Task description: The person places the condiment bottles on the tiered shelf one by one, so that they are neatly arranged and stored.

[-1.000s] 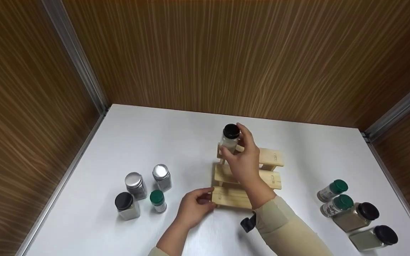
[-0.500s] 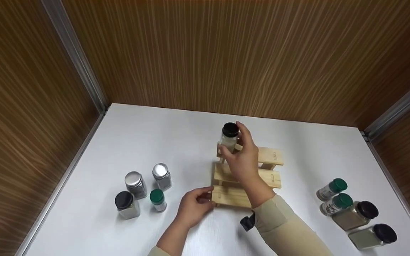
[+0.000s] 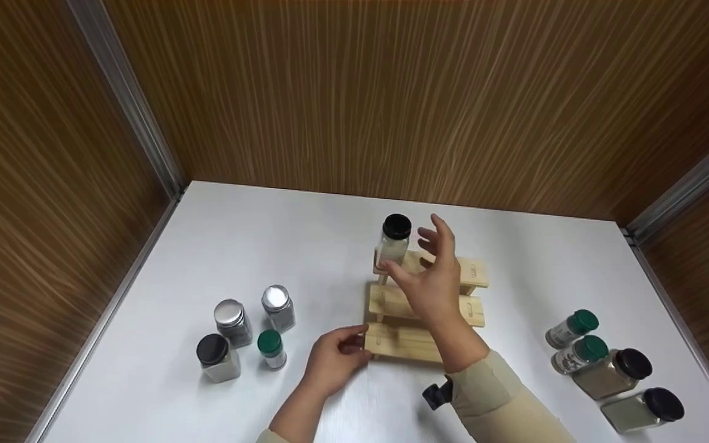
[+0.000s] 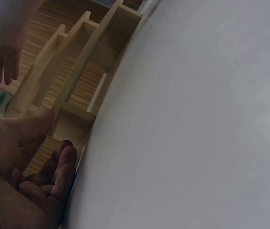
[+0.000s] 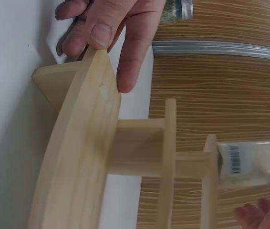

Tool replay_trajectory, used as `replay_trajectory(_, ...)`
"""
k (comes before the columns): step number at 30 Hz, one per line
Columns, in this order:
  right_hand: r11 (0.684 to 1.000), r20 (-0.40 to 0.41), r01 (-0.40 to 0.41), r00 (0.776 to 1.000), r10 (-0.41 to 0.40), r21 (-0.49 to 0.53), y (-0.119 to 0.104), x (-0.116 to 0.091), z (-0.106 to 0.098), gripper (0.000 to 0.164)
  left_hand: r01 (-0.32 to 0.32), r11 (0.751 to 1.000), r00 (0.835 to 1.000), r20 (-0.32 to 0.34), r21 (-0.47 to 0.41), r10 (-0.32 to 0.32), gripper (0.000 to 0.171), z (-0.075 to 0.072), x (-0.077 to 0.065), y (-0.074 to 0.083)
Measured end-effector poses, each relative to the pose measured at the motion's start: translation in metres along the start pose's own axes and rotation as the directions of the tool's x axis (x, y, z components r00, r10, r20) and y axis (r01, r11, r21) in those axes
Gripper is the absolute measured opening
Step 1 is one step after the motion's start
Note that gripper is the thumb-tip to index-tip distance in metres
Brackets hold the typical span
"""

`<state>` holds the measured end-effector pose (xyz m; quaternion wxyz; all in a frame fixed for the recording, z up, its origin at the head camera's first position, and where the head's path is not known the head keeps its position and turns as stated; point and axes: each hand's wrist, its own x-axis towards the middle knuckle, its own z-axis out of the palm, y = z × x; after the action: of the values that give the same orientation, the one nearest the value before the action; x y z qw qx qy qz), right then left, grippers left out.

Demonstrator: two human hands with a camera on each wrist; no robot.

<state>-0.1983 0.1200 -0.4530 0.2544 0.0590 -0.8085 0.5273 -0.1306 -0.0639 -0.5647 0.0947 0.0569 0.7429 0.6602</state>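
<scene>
From afar I see the white table (image 3: 305, 240) across the lower frame; wooden rack (image 3: 400, 342) lower right of centre. Right hand (image 3: 436, 286) over it, fingers spread, released. Left hand (image 3: 334, 363), bottom centre, pinches rack's near left corner. Black-capped jar (image 3: 394, 246): mid-frame, upright, rack's top left.

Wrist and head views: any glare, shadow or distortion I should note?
Head: glare on the smooth white tabletop, highlights on the silver round metal lids; left wrist: bare left hand dim against the brighter tabletop; right wrist: pale wooden three-tier rack looks bowed along its front, likely lens distortion.
</scene>
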Motion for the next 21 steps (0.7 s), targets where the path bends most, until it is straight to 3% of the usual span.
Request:
replay_trajectory(10, 0.988, -0.142, 0.154, 0.978, -0.152, 0.003, -0.014, -0.010, -0.039, 0.100, 0.011, 1.000, 1.000, -0.007, 0.011, -0.011, 0.049, -0.003, -0.002, -0.002)
replay_trajectory(16, 0.968, -0.231, 0.232, 0.941, -0.248, -0.097, -0.008, -0.019, -0.076, 0.096, 0.007, 0.999, 1.000, -0.019, 0.036, -0.006, 0.047, -0.003, 0.000, -0.003)
replay_trajectory(21, 0.951, -0.291, 0.219, 0.916, -0.277, -0.216, 0.000, -0.029, -0.111, 0.096, 0.013, 0.998, 0.999, -0.032, 0.058, -0.011, 0.047, -0.002, 0.001, -0.002)
